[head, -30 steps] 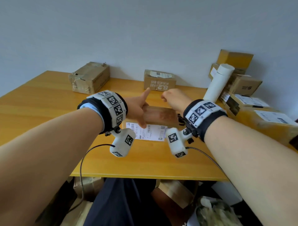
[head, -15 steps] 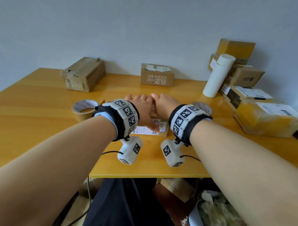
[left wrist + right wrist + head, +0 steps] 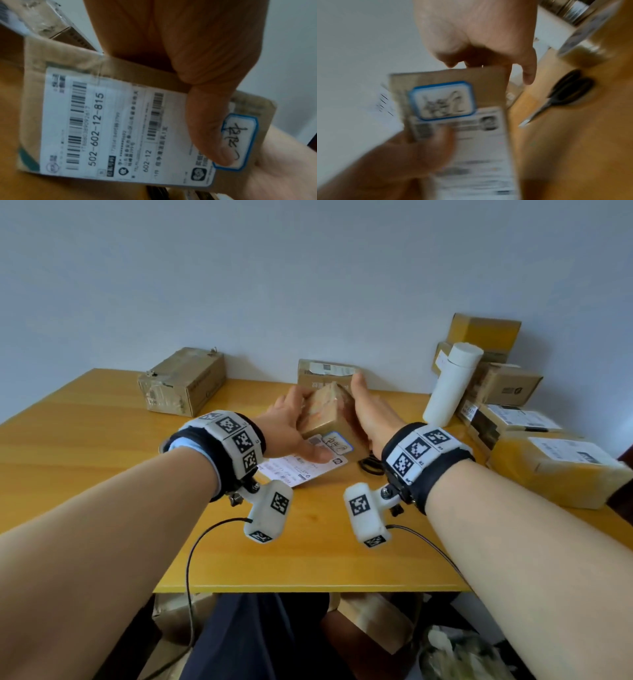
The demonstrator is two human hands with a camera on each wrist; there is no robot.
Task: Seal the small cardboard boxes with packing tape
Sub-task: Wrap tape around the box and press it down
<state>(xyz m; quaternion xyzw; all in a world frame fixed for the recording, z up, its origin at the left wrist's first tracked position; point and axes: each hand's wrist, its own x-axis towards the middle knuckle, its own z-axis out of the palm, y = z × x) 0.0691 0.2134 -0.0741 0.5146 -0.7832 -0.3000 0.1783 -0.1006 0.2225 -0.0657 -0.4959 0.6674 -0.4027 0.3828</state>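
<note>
A small cardboard box (image 3: pixel 327 414) with a white shipping label and a blue-edged sticker stands tilted on the yellow table (image 3: pixel 102 440), label side toward me. My left hand (image 3: pixel 291 426) grips its left side, thumb pressed on the label (image 3: pixel 211 128). My right hand (image 3: pixel 371 412) holds the right side, with its fingers (image 3: pixel 527 67) curled over the box's (image 3: pixel 488 83) far edge. Brown tape runs across the box (image 3: pixel 120 121) above the label. A roll of clear packing tape (image 3: pixel 583 33) lies on the table to the right.
Black-handled scissors (image 3: pixel 370 465) lie just right of the box. A white cylinder (image 3: pixel 452 385) and stacked parcels (image 3: pixel 555 463) fill the right side. One box (image 3: pixel 183 381) sits back left, another (image 3: pixel 325 371) by the wall behind my hands.
The box lay flat under both hands half a second ago. Now both hands have shifted to its sides and it is tipped up, farther from me.
</note>
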